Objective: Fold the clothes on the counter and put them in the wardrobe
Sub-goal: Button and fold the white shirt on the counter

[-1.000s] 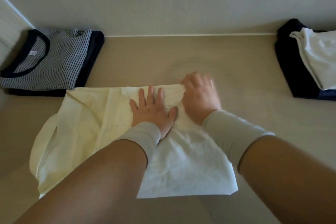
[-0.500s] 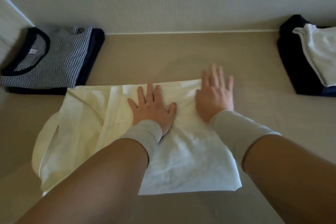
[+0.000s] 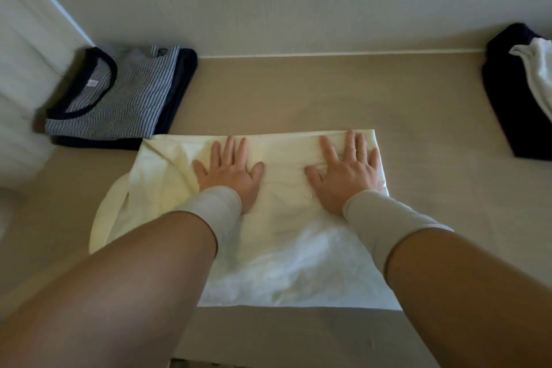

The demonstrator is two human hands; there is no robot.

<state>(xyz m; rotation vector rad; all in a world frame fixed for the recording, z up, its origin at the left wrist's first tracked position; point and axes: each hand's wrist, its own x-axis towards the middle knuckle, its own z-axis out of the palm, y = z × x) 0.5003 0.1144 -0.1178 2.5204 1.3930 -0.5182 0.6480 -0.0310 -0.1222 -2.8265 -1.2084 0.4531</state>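
Smoothing step: both palms lie flat on a cream button shirt (image 3: 286,236) spread at the middle of the beige counter (image 3: 328,92), far edge already turned into a straight fold.
Folded stack, far left: a striped T-shirt (image 3: 119,101) sits on a dark garment in the corner, just touching the cream shirt's far-left corner; keep the sweep from nudging it.
Loose side: a sleeve or hem bulges out past the left edge, so I judge this part needs tucking in before the next fold.
Left hand (image 3: 230,175): fingers straight and spread, pressing the cloth, gripping nothing.
Right hand (image 3: 346,176): likewise flat and wide, near the right edge; press outward from the button line to push out wrinkles.
Waiting pile, far right: a dark garment (image 3: 507,98) with a white one (image 3: 537,75) on top, well apart.
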